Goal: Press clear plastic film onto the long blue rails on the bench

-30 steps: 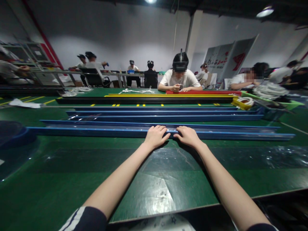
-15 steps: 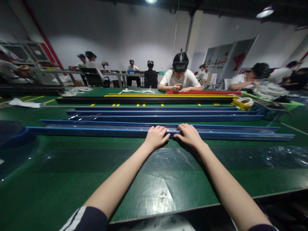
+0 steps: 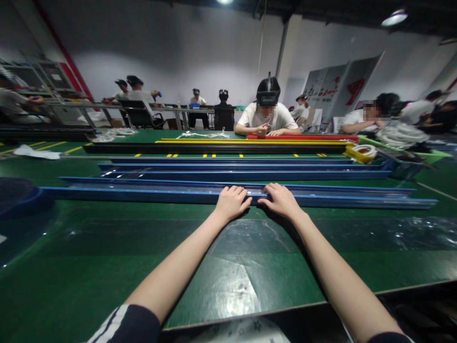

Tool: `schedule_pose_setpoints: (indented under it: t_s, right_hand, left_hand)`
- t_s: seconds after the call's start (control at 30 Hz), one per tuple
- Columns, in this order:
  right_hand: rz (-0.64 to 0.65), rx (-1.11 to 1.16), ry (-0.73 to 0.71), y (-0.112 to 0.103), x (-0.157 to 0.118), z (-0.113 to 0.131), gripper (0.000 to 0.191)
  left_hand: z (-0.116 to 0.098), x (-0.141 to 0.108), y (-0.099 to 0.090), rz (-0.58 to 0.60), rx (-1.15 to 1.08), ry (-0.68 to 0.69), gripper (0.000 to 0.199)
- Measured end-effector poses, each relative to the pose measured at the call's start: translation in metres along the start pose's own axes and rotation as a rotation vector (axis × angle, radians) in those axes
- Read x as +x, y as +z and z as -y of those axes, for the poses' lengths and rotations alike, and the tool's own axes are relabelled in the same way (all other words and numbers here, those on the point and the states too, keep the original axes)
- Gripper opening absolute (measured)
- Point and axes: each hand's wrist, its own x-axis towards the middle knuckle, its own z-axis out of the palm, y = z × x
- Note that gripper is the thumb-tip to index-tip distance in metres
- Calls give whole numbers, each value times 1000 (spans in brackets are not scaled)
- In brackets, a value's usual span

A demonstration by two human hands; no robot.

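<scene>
A long blue channel strip (image 3: 143, 194) lies across the green table. My left hand (image 3: 231, 202) grips its near wall, fingers curled over the top edge and thumb at the front face. Just to the right, my right hand (image 3: 281, 201) holds the same wall in the same way, with a short stretch of blue edge showing between the two thumbs. The fingertips inside the channel are partly hidden. Clear plastic film (image 3: 143, 233) lies flat on the table in front of the strip, beneath my forearms.
Behind lie more blue strips (image 3: 250, 175), then black (image 3: 214, 148), yellow and red strips (image 3: 303, 137). At right are a yellow holder (image 3: 357, 155) with a white roll and a green bin (image 3: 428, 155). A co-worker (image 3: 267, 114) sits opposite. A dark blue rounded object (image 3: 21, 200) sits at left.
</scene>
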Motion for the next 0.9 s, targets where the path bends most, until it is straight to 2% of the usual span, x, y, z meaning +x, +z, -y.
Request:
schedule_pose_setpoints:
  t_s: [0.2,0.37,0.5,0.9]
  right_hand:
    - [-4,19,-6,0,0,1,29]
    - [-39,107,-54,3,2,8,18]
    - [-59,164,-80,7,3,15,18]
    - [-14,105,-35,7,5,18,16]
  left_hand:
    - [0,1,0,-8,21,-3,34]
    - [1,1,0,-22,52,-33,35]
    - [1,1,1,-39,64,-47,36]
    - [0,-1,0,-60,30,-147,36]
